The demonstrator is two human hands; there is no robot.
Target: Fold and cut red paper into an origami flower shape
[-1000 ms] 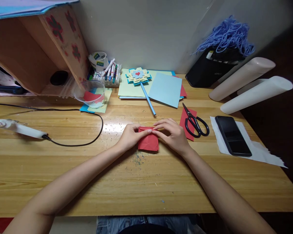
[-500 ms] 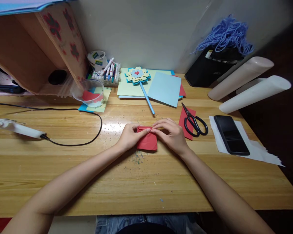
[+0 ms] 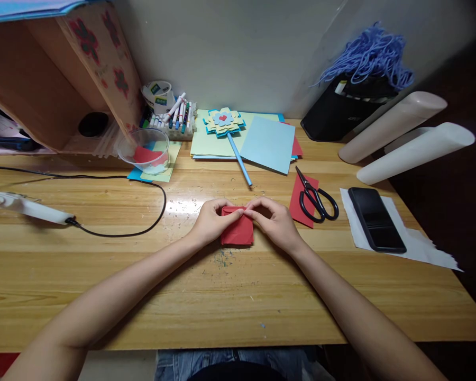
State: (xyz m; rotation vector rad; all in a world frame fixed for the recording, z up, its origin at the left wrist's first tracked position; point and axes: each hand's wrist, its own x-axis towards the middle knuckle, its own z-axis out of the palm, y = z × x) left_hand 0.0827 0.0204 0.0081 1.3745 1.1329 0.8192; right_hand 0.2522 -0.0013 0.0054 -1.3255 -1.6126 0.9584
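A small folded square of red paper [image 3: 238, 232] is between my hands at the middle of the wooden table. My left hand [image 3: 213, 221] grips its upper left part, with the thumb lying across the top and the fingers behind. My right hand [image 3: 275, 222] pinches the upper right corner, thumb and forefinger together close to the left thumb's tip. To the right, black-handled scissors [image 3: 317, 198] lie on another piece of red paper [image 3: 297, 207].
A glue gun [image 3: 35, 209] with a black cable lies left. Behind are a clear bowl [image 3: 143, 151], markers [image 3: 178, 116], a paper flower [image 3: 223, 121] and coloured sheets [image 3: 269, 145]. A phone [image 3: 376, 219] and white rolls [image 3: 416, 153] are right.
The right hand's fingers have drawn in and bent more at the paper's top corner. The red paper and both hands have shifted very slightly left.
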